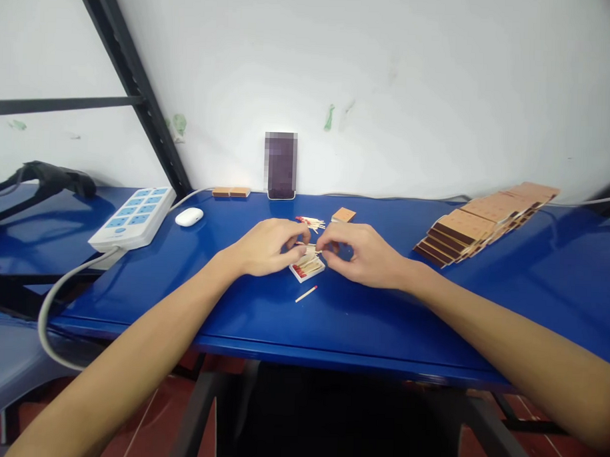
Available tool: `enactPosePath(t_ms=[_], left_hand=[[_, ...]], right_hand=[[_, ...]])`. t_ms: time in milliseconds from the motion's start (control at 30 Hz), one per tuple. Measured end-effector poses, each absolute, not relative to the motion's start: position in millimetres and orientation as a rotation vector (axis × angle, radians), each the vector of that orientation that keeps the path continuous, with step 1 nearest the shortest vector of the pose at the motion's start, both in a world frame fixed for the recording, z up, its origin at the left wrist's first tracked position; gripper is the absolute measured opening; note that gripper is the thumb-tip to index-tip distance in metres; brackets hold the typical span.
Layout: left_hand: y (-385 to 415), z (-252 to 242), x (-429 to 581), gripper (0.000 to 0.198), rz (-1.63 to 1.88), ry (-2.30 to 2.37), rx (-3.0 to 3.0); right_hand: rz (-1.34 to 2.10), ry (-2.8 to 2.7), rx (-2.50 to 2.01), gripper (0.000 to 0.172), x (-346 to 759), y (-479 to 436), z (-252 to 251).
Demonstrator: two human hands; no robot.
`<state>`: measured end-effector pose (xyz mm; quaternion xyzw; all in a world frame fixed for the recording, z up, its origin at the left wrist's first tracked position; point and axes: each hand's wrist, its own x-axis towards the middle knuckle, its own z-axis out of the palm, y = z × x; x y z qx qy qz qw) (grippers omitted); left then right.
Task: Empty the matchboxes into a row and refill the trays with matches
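Note:
Over a small white matchbox tray (300, 277), my left hand (270, 247) and my right hand (363, 254) face each other with thumbs and fingers pinched. A few matches (311, 249) run between the two sets of fingertips; their exact number is unclear. Red-headed matches (306, 265) lie in the tray below. A loose pile of matches (312, 223) rests just beyond my hands. One single match (306, 294) lies on the blue table on the near side of the tray. Behind my right hand sits an orange-brown matchbox sleeve (344, 214), partly covered by that hand.
On the right, several stacked flattened matchbox pieces (478, 224) fan out. To the left are a white power strip (134, 217) and a white earbud case (189, 216). A phone (281, 166) leans on the wall, with two small matchboxes (231, 192) beside it.

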<state>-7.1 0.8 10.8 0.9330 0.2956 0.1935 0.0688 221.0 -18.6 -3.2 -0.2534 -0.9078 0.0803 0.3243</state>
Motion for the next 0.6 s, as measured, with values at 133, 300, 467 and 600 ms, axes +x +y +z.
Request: enactPosePath(t_ms=[133,300,467,600], left_hand=[[-11,16,-4,0.025,0.497,0.827,2.861],[-17,17,-4,0.033,0.396,0.821,2.897],[-14,15,-6,0.032,0.377,0.821,2.904],[-13,15,-5,0.028,0.382,0.809,2.868]], right_hand=[[0.330,-2.553,-0.681,0.006,219,-33,10],[0.497,-2.687,-0.751,0.006,210,-42,15],[0.680,-2.757,-0.817,0.008,212,-36,12],[0.767,-2.797,-1.002,0.011,224,-31,22]])
